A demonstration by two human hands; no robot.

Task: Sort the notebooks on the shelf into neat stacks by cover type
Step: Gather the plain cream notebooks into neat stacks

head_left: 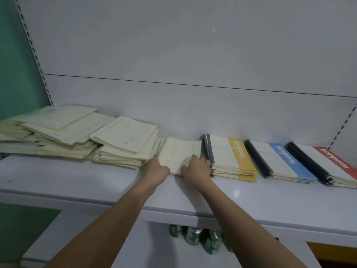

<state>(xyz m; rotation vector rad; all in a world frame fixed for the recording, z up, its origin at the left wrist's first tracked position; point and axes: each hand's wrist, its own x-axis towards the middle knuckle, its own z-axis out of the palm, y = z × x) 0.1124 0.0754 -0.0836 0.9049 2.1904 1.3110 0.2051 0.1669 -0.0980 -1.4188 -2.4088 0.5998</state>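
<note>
Both of my forearms reach up from the bottom edge to the white shelf (77, 176). Below its front lip I can see a few green cans (193, 238). My left hand (157, 169) holds the near left edge of a cream notebook (179, 151), fingers tucked under and out of sight, so I can't tell how tight the hold is. My right hand (196, 167) lies on the notebook's near right corner with fingers curled over the cover. That notebook sits between a neat cream stack (125, 144) on its left and the yellow-band stack (231, 157) on its right, its right side bowed upward against the yellow stack's spines. Farther left sprawls a loose cream pile (54, 130), covers askew. Right of the yellow stack stand the blue-band stack (280, 161) and the red-band stack (328, 163), each apart from its neighbour.
</note>
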